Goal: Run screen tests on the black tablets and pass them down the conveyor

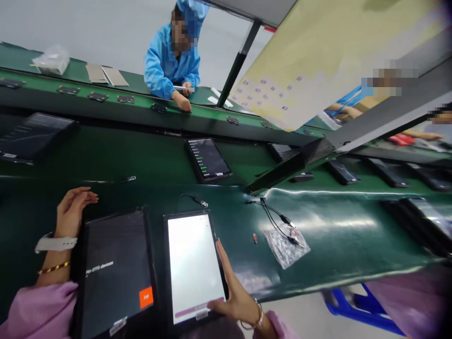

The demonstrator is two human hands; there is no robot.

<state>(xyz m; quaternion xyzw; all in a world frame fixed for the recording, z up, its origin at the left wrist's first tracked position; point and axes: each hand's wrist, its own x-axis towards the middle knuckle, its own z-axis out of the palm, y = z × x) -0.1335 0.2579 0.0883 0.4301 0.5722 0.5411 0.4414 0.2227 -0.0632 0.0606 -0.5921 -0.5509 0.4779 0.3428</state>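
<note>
Two black tablets lie side by side on the green bench. The left tablet (116, 245) has a dark screen reading "No OTG devices" with an orange "Fail" square. On the right tablet (194, 259) the screen is white, with a purple bar along its bottom. My left hand (72, 209) hovers beyond the left tablet's upper left corner, fingers stretched out, holding nothing. Along the right tablet's right edge lies my right hand (236, 294), its thumb over the purple bar and its index finger extended up the side. Its other fingers are mostly hidden.
Cables (275, 214) lie by a clear plastic bag (287, 247), near a small orange-and-dark piece (254, 238). A slanted post (293, 165) rises at the bench's back. Another tablet (208, 159) sits on the green line behind. Across it, a person in blue (169, 61) handles small parts.
</note>
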